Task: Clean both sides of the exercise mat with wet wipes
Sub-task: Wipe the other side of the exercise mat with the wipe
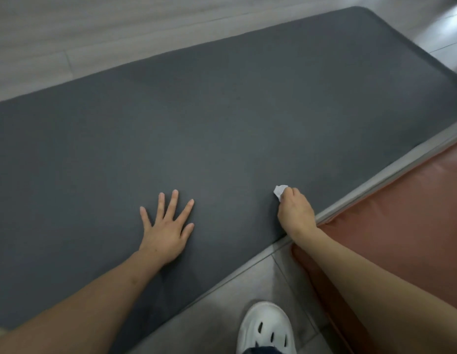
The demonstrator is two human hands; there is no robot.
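A dark grey exercise mat (222, 111) lies flat on the floor and fills most of the view. My left hand (166, 228) presses flat on the mat near its front edge, fingers spread. My right hand (295, 212) grips a small crumpled white wet wipe (279, 191) and holds it against the mat close to the front edge. Only a corner of the wipe shows beyond my fingers.
A reddish-brown cushion or sofa seat (406, 213) with a grey trim strip runs along the mat's right front edge. My white shoe (267, 328) stands on grey floor tiles (235, 290) below the mat. Pale wood-look flooring (94, 34) lies beyond the mat.
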